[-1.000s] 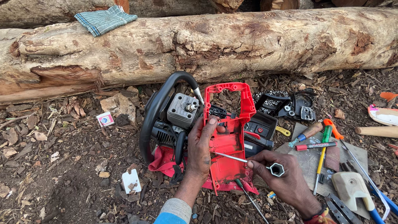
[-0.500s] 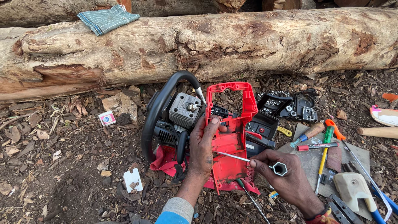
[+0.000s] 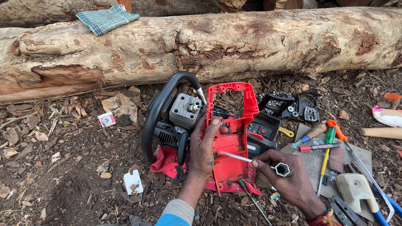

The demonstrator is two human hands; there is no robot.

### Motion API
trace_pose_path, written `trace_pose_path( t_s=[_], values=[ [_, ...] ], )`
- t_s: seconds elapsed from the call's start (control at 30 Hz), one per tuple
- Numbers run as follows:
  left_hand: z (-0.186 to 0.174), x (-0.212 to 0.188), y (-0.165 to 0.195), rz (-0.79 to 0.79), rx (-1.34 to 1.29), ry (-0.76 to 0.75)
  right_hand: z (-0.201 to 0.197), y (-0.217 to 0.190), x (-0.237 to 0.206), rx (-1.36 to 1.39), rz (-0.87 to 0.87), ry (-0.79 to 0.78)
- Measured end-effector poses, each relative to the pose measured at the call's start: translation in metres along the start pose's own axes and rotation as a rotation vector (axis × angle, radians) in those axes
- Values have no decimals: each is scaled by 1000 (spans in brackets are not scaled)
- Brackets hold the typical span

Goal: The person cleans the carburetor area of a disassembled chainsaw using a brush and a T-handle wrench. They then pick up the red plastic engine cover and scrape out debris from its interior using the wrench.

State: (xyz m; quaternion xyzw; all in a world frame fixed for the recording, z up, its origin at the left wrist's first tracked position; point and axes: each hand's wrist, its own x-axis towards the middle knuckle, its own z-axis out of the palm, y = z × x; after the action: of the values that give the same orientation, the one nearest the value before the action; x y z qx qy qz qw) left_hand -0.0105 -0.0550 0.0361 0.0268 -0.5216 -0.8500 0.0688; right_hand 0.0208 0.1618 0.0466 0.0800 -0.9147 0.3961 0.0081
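A partly dismantled red chainsaw body [image 3: 229, 138] lies on a red cloth [image 3: 165, 161] on the ground, with its black handle loop [image 3: 161, 104] and grey cylinder [image 3: 185, 109] exposed. My left hand [image 3: 205, 146] presses on the red casing and holds it steady. My right hand [image 3: 289, 180] grips a metal socket wrench [image 3: 281, 168], whose thin shaft points left into the casing. A screwdriver [image 3: 251, 199] lies below the casing.
A large log [image 3: 209, 46] lies across the back, with a checked cloth [image 3: 106, 19] on it. Black chainsaw covers [image 3: 293, 106] sit to the right. Several hand tools [image 3: 322, 146] lie on a board at the right. A small white part [image 3: 133, 182] rests on the wood chips.
Both hands keep their hold. The wrench shaft has shifted slightly inside the casing; the chainsaw has not moved.
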Motion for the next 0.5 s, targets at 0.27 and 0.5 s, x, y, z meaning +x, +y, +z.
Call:
trace_pose_path(
  t_s=[0.27,0.5],
  values=[
    [-1,-2,2,13,3,6,2,0,-1,17,4,-11],
    [-1,-1,2,21,0,3,2,4,0,35,4,-1]
  ],
)
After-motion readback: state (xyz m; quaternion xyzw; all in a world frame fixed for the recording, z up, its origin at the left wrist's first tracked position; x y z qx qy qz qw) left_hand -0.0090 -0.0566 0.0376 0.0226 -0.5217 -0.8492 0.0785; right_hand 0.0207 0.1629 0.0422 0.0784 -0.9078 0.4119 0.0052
